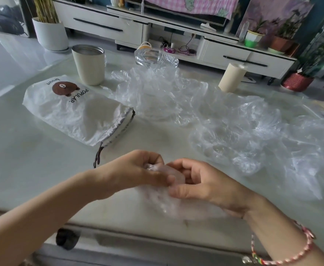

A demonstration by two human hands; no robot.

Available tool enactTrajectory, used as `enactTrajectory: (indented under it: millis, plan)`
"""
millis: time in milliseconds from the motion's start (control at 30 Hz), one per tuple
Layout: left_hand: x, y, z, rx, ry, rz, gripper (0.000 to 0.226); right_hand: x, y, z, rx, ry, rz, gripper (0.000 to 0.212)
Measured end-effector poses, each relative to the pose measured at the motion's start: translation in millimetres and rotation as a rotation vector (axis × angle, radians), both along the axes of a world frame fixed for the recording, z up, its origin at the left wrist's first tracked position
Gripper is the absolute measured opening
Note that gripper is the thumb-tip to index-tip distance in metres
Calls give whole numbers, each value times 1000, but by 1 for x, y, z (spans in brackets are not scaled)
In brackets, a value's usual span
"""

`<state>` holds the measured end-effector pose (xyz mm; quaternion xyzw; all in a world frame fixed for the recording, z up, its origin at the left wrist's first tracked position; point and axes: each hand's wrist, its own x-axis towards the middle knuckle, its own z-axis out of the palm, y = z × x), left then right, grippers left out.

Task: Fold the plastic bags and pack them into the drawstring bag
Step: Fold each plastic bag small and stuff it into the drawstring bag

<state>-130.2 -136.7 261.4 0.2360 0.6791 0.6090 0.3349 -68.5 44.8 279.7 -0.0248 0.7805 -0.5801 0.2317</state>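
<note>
Head view, looking down on a pale table (pixel 32 160). Near centre, the left hand (pixel 136 169) and the right hand (pixel 201 185) meet over one clear plastic bag (pixel 178 206). The left fingers (pixel 154 157) are curled over a bunched end of it. The right fingers (pixel 184 164) are also curled, and the right thumb pinches the film against the left thumb tip. The rest of this bag hangs blurred beneath the right hand, close to the near table edge.

The white drawstring bag (pixel 76 110), printed with a brown bear and the word POPULAR, lies flat to the far left of the hands. Its gathered mouth faces the near right, and its dark cord (pixel 98 156) trails toward the left wrist.

A loose heap of crumpled plastic bags (pixel 205 104) spreads from the table's centre to its right edge, just beside the drawstring bag's mouth.

Farther back stand a cream cup (pixel 89 64) next to the drawstring bag's closed end, a glass dish (pixel 156 57) behind the heap, and a tilted beige cylinder (pixel 232 77) at far right. A red braided bracelet (pixel 299 252) circles the right wrist.
</note>
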Motion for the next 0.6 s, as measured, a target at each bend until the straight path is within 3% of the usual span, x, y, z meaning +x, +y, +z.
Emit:
enactTrajectory:
  millis: [133,267,334,467,601]
  plan:
    - [-9,-7,10,25,-5,55,28,2,1,9,23,47,-6,10]
    - [-18,-15,19,137,25,320,28,11,-1,13,-8,123,-106,21]
    - [-17,-15,19,236,-75,452,27,13,-1,11,-35,168,-216,31]
    - [14,-1,7,156,-150,203,52,14,-4,3,-71,204,-347,39]
    - [30,15,-1,106,-72,280,26,14,-8,-2,-104,167,-363,23]
